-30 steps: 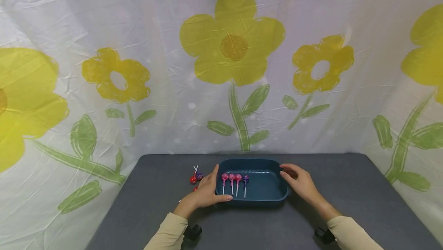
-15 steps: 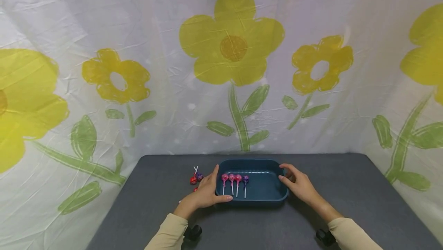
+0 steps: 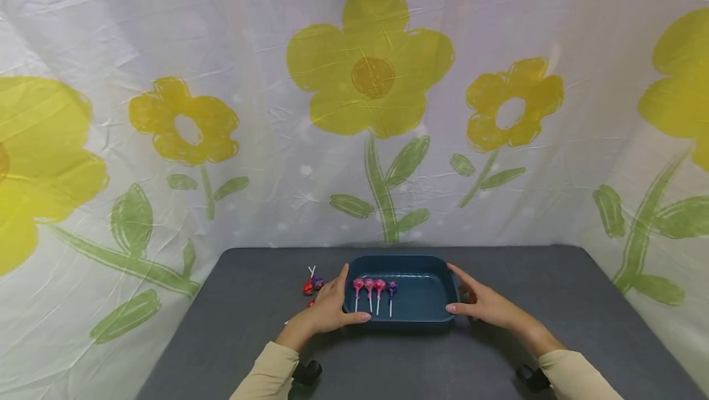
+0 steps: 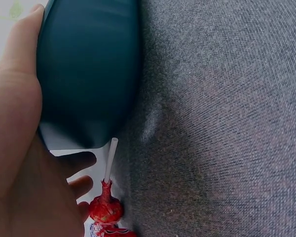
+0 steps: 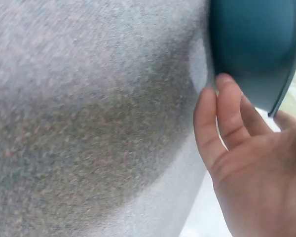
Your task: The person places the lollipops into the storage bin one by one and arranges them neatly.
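Observation:
A dark teal rectangular baking dish sits on the table. Three pink-wrapped lollipops and one purple lollipop lie in its left half, sticks toward the person. My left hand grips the dish's left end, thumb along the near rim and index finger toward the far corner. At the other end my right hand holds the dish, thumb at the near right corner and index finger at the far right one. In the right wrist view, other fingers of that hand reach the dish's outer wall, low down.
Left of the dish, partly behind my left hand, red lollipops and a purple-blue lollipop lie on the grey table. Beyond the table's far edge hangs a white cloth with yellow flowers.
My right hand's thumb has come down from the upper right side of the dish to its near right corner, and the fingers have spread. My left hand and the lollipops stay put.

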Available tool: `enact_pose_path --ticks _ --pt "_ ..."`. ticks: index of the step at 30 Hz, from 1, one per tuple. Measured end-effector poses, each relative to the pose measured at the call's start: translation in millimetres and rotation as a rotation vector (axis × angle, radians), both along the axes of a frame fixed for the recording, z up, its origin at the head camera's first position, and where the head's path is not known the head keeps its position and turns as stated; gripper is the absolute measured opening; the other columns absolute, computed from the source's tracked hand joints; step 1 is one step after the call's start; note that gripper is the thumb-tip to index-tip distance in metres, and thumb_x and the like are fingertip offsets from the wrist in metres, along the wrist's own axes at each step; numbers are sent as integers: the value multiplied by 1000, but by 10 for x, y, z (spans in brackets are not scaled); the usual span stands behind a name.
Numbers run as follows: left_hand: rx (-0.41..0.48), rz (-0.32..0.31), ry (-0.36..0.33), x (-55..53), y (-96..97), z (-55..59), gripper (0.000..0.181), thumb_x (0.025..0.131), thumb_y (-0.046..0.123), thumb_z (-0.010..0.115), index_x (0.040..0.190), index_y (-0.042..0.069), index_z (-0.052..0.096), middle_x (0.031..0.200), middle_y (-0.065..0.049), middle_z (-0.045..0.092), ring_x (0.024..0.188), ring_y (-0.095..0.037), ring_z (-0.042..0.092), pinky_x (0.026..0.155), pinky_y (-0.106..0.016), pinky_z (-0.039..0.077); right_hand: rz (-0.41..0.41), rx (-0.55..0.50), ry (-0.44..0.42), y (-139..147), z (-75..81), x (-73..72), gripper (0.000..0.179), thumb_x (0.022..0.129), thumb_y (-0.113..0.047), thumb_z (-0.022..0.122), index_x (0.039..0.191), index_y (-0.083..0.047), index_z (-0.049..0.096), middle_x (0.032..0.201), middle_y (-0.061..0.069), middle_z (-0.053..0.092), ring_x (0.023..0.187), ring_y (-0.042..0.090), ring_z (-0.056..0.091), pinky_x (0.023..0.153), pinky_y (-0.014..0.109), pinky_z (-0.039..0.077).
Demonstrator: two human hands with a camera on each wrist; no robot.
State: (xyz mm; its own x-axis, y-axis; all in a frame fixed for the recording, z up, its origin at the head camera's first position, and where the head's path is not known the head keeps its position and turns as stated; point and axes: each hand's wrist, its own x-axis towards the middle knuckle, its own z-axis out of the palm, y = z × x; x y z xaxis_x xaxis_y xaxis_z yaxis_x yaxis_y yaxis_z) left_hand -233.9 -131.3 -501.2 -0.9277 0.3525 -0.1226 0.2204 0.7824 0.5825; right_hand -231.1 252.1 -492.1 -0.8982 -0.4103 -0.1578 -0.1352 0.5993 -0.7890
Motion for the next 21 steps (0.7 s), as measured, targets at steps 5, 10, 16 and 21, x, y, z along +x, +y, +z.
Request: enact_pose_path --ticks 5,10,16,21 --pt "10 19 -1 1 1 -16 124 77 65 73 160 15 -4 161 -23 26 148 -49 23 114 -69 26 50 -26 -42 26 -5 -2 92 94 -35 67 160 -32 2 126 22 53 65 19 54 60 36 51" --pt "10 33 11 9 4 -19 125 76 66 73 161 15 -3 160 -24 27 147 -49 25 112 -69 28 68 -29 -30 27 1 -2 93 94 -34 67 161 -29 2 105 14 56 63 14 52 57 36 50" --pt "10 40 0 13 8 -16 124 77 66 72 160 14 -2 161 -25 26 148 -50 24 112 -70 27 85 -12 9 25 3 -9 92 94 -34 67 161 -24 4 86 6 58 60 8 48 55 29 44" --pt "9 36 5 29 9 -28 122 79 67 70 160 13 -2 161 -25 26 148 -50 24 114 -68 26 93 -22 -1 30 -3 -13 94 94 -34 68 161 -23 3 82 5 60 61 7 49 56 27 41"
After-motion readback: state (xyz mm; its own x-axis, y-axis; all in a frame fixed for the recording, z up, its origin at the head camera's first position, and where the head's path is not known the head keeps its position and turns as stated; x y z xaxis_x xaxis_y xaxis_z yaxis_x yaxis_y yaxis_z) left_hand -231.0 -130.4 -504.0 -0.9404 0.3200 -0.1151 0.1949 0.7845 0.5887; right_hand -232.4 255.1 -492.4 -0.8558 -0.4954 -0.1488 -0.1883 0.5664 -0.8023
